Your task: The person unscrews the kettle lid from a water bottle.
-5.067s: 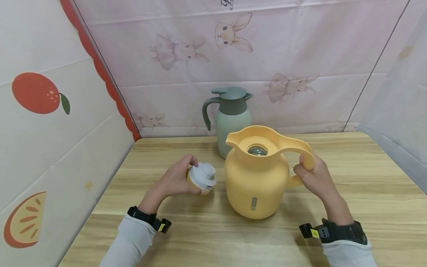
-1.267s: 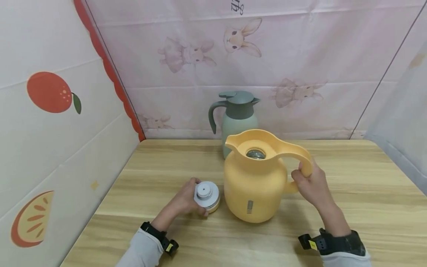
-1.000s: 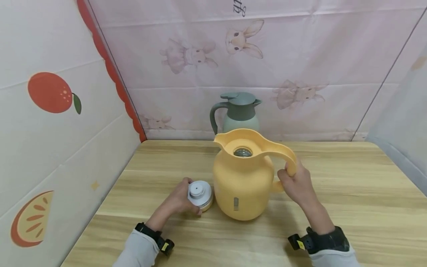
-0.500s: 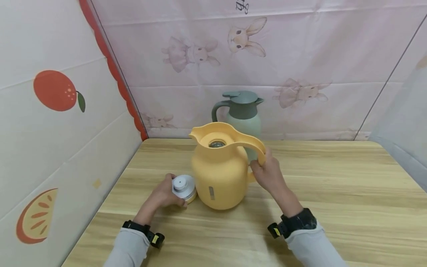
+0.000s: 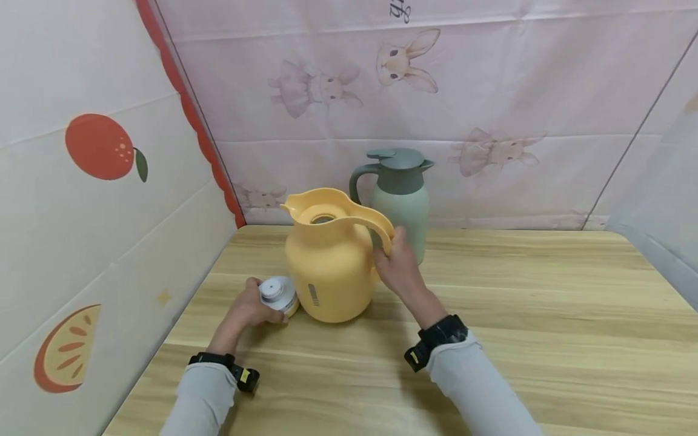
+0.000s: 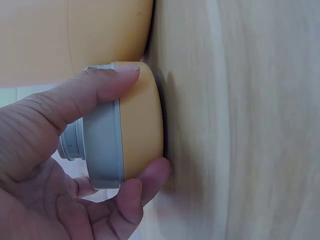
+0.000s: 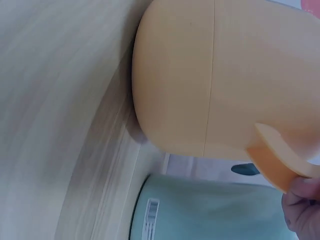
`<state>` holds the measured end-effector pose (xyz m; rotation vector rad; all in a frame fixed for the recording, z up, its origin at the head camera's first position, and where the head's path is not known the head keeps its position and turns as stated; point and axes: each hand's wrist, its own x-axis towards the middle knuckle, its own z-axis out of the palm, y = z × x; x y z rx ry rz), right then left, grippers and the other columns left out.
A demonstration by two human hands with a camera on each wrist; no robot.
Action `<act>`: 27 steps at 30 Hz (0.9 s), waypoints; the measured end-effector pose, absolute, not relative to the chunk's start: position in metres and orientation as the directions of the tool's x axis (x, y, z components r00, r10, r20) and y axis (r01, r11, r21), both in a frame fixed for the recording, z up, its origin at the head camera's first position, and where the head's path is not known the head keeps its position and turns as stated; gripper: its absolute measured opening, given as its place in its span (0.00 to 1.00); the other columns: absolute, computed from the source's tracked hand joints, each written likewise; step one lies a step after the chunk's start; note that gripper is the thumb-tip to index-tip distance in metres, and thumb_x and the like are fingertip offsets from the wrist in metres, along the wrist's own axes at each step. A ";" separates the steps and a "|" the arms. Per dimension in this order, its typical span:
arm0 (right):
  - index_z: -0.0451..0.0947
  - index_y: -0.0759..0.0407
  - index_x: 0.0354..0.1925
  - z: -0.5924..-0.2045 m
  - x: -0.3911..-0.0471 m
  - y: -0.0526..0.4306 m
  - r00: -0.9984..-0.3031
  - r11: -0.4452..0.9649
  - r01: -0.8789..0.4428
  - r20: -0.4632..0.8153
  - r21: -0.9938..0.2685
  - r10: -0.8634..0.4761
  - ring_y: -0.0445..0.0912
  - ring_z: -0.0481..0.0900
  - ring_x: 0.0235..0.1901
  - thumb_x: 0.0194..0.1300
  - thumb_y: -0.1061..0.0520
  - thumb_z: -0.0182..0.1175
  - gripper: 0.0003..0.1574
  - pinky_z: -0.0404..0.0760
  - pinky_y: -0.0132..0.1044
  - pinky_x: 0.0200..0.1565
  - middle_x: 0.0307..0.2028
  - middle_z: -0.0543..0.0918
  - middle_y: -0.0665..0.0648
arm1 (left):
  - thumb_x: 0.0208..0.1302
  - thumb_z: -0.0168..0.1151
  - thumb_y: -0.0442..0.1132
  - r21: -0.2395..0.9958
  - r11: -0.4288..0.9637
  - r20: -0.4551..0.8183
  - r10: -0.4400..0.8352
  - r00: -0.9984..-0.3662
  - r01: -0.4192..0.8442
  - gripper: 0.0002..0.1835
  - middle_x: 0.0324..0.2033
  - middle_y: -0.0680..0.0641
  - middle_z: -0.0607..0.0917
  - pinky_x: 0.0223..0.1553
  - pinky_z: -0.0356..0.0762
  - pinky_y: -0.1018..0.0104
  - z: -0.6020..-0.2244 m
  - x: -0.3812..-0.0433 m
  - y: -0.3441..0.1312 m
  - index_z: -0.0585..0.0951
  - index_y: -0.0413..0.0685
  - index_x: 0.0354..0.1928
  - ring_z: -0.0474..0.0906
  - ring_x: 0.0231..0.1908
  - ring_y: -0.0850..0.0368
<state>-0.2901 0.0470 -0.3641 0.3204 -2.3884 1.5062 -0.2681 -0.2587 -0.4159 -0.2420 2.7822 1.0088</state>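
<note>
My right hand point(image 5: 400, 266) grips the handle of a yellow thermos jug point(image 5: 329, 272), which stands upright without its lid, its mouth showing on top. My left hand point(image 5: 251, 306) holds a round lid point(image 5: 278, 293), grey-white above and yellow below, with thumb and fingers around its side. In the left wrist view the lid point(image 6: 142, 120) sits yellow side down at the wooden table, close beside the jug. Seen from the right wrist, the jug's base point(image 7: 165, 80) is at the tabletop, and fingers point(image 7: 302, 200) wrap the handle.
A green thermos jug point(image 5: 409, 212) with a dark green lid and handle stands behind the yellow one, partly hidden by it. The wooden table point(image 5: 545, 333) extends to the right. A printed cloth wall point(image 5: 491, 79) closes the back, another point(image 5: 109, 242) the left.
The yellow jug has moved left and back with my right hand on its handle. My left hand first lowered the lid to the table, then shifted left and back with it.
</note>
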 end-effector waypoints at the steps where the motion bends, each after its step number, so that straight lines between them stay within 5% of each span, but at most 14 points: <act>1: 0.59 0.65 0.42 -0.363 -0.292 0.044 -0.930 0.444 -0.341 0.367 -0.829 -0.029 0.49 0.71 0.18 0.58 0.66 0.51 0.14 0.70 0.37 0.20 0.23 0.70 0.60 | 0.31 0.81 0.42 0.621 0.752 -0.221 -0.100 -0.970 -0.219 0.51 0.48 0.30 0.70 0.42 0.71 0.52 -0.415 -0.269 -0.261 0.56 0.34 0.54 0.73 0.42 0.41; 9: 0.61 0.62 0.41 -0.355 -0.299 0.020 -0.948 0.670 -0.240 0.319 -0.703 -0.005 0.51 0.71 0.25 0.62 0.57 0.54 0.14 0.69 0.40 0.24 0.28 0.70 0.58 | 0.33 0.80 0.39 0.646 0.710 -0.252 -0.150 -0.956 -0.281 0.53 0.48 0.27 0.68 0.31 0.76 0.59 -0.412 -0.270 -0.275 0.53 0.32 0.57 0.75 0.36 0.43; 27: 0.58 0.64 0.48 -0.363 -0.300 -0.040 -0.974 0.590 -0.171 0.227 -0.789 0.021 0.53 0.75 0.36 0.68 0.53 0.52 0.20 0.75 0.44 0.37 0.38 0.71 0.63 | 0.33 0.80 0.36 0.638 0.710 -0.267 -0.160 -0.950 -0.299 0.51 0.48 0.26 0.66 0.31 0.76 0.58 -0.406 -0.261 -0.303 0.53 0.29 0.55 0.72 0.40 0.40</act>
